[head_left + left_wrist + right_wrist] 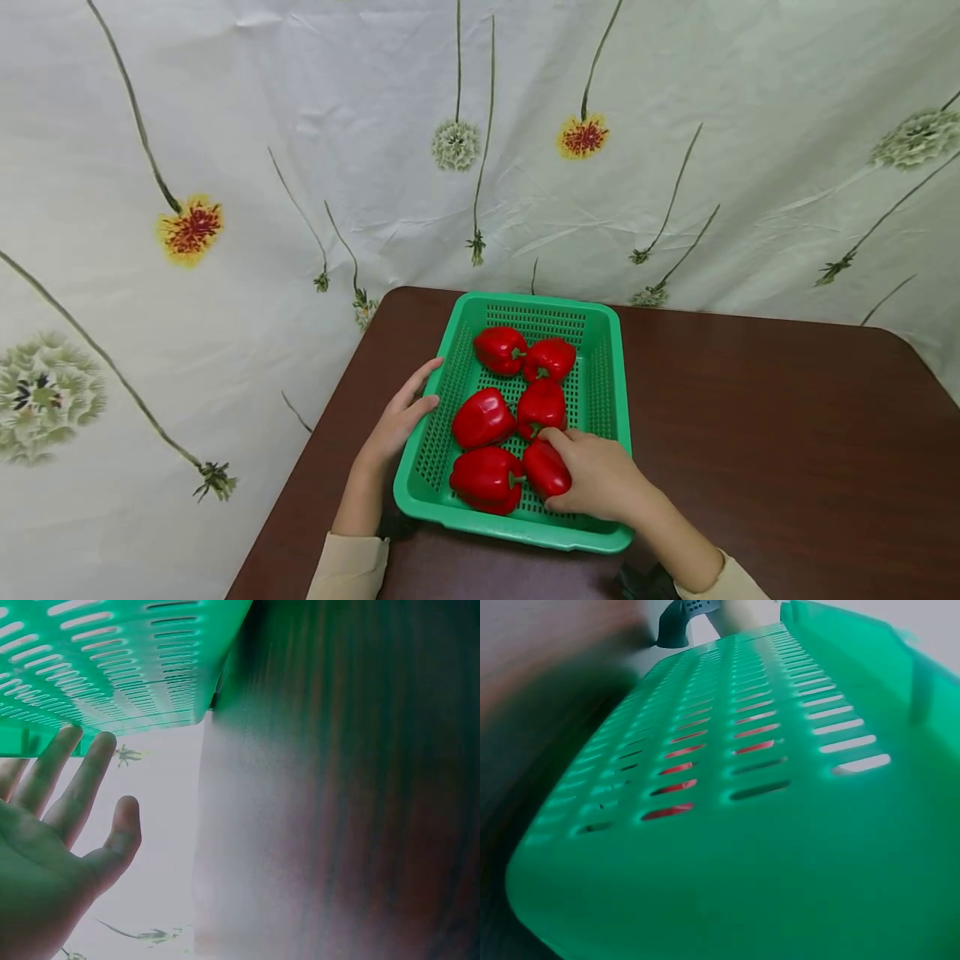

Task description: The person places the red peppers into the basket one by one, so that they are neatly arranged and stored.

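A green plastic basket (624, 392) with slotted walls holds several red bell peppers. My right hand (600, 479) reaches over its right side and grips the red bell pepper (546, 468) at the front right, thumb on the near side and fingers on the far side. Beside that one lies another bell pepper (483, 479), stem pointing right. My left hand (396, 423) is at the basket's left rim, fingers extended; in the left wrist view its fingertips are right at the slotted wall (112, 656). The basket wall (735, 862) hides my right hand in the right wrist view.
The basket stands on a dark brown table (772, 417), whose surface extends to the right. Behind and to the left hangs a pale cloth (360, 100) printed with flowers. A dark object (647, 582) lies under my right forearm, near the basket's front corner.
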Demonstrator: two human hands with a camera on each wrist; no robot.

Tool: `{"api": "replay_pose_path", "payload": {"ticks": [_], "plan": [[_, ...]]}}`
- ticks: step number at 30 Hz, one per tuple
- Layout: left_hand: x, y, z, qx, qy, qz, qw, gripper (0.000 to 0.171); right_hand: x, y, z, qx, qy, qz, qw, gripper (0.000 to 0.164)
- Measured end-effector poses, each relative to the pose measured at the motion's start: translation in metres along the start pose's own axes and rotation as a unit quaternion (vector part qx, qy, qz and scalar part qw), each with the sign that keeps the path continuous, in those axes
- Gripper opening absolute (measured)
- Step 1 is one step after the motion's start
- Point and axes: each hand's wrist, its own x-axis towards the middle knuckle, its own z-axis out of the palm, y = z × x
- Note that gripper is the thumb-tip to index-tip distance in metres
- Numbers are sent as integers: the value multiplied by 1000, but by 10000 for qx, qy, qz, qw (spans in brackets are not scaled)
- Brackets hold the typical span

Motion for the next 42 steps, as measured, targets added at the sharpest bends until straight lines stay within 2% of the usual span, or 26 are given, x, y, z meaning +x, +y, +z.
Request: {"api": "replay_pose_path", "payload": {"ticks": [5,18,27,32,36,42], "plan": [[0,-1,0,-21,31,-7,10000,54,1,2,3,-169,-64,-113,9998,68],[0,-3,-1,-41,-30,29,10000,55,1,2,4,-187,-288,-260,9991,70],[1,-1,-1,1,-36,3,10000,55,-2,2,5,-76,-143,-259,9995,70],[2,1,0,-3,-54,7,10000,56,-5,3,2,273,117,-242,9993,64],[2,2,0,108,-30,-14,9999,54,-7,5,1,748,373,-260,9962,58],[0,4,-3,547,83,-1,9985,52,-15,14,-5,1595,1013,-443,9810,56]]}}
